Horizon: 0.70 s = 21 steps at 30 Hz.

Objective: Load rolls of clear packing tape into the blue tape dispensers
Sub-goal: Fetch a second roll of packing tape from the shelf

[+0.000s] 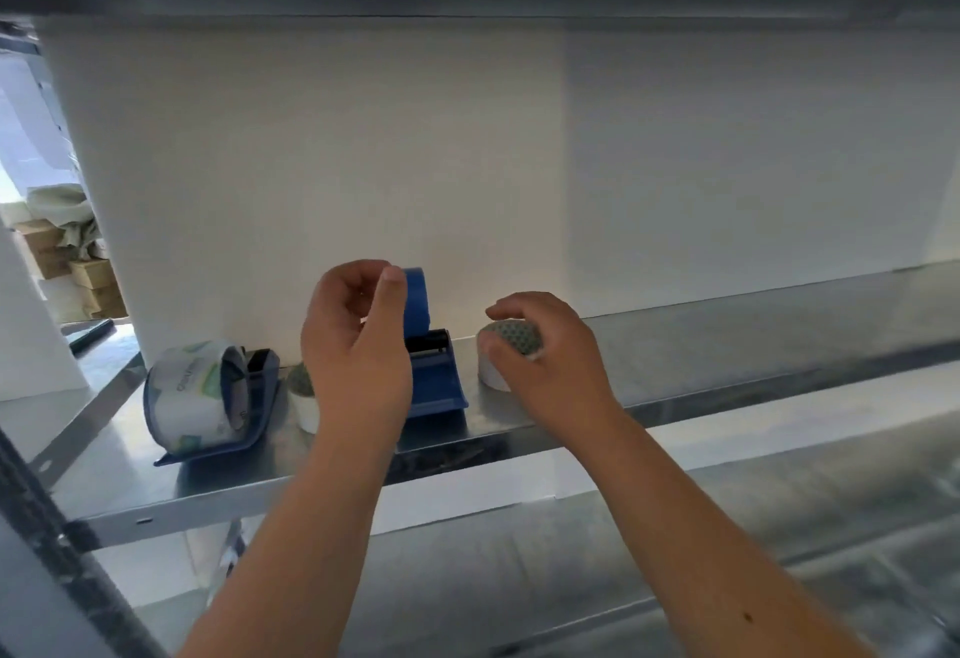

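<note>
On the metal shelf (727,340), the left blue dispenser (208,444) holds a tape roll (195,397), its label unreadable. The left hand (358,345) pinches the empty dispenser (434,377); the right hand (550,361) grips another roll (511,340).

Two blue dispensers (436,345) (208,397), three tape rolls (511,351) (306,397) (195,392), two hands (358,345) (550,361), one metal shelf (727,345).
</note>
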Tool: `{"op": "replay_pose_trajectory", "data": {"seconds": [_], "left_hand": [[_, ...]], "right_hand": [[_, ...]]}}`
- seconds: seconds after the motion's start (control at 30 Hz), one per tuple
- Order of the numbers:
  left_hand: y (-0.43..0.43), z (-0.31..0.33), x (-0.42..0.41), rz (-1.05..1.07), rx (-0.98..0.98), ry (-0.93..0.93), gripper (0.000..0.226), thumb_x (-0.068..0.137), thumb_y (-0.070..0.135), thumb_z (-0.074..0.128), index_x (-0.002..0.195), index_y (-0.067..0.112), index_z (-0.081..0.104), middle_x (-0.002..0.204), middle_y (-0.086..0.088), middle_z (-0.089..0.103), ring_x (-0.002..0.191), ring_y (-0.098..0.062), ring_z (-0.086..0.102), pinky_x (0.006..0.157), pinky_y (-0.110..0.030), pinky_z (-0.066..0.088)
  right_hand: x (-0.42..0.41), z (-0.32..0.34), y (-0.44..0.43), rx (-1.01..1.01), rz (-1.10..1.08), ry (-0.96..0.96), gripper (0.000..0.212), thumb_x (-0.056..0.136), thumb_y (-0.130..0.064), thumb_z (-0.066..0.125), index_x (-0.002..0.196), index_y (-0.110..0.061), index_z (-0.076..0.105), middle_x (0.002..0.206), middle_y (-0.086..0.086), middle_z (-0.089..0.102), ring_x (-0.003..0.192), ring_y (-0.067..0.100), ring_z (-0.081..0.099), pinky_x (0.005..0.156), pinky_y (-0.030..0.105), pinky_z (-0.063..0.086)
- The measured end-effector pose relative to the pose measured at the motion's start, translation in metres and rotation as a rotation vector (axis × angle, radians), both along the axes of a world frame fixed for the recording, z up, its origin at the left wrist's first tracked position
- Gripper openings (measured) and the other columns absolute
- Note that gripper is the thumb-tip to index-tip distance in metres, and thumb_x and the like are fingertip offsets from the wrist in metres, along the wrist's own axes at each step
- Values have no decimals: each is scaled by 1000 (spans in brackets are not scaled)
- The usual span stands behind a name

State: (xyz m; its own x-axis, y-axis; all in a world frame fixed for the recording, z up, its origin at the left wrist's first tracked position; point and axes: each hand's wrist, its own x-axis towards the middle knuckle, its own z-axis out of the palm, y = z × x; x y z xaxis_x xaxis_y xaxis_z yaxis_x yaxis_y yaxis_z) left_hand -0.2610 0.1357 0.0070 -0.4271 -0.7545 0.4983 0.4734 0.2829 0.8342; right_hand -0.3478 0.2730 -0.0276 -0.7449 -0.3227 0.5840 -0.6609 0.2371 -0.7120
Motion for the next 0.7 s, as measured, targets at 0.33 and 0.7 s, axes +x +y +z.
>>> {"op": "replay_pose_trajectory", "data": {"seconds": [0.33, 0.7], "left_hand": [[104, -18, -21, -657, -1, -97, 22, 104, 16, 62, 121, 22, 75, 122, 9, 77, 119, -14, 71, 108, -43, 56], [285, -37, -24, -1168, 0, -134, 23, 100, 22, 67, 119, 30, 75, 123, 14, 77, 121, -10, 70, 110, -46, 54]], "right_hand": [[46, 5, 90, -562, -45, -257, 22, 100, -13, 64, 119, -18, 74, 117, -5, 77, 114, 17, 71, 99, 40, 59], [102, -14, 273, -827, -450, -222, 30, 92, -19, 66, 121, -16, 73, 125, 8, 76, 118, 26, 71, 98, 45, 59]]}}
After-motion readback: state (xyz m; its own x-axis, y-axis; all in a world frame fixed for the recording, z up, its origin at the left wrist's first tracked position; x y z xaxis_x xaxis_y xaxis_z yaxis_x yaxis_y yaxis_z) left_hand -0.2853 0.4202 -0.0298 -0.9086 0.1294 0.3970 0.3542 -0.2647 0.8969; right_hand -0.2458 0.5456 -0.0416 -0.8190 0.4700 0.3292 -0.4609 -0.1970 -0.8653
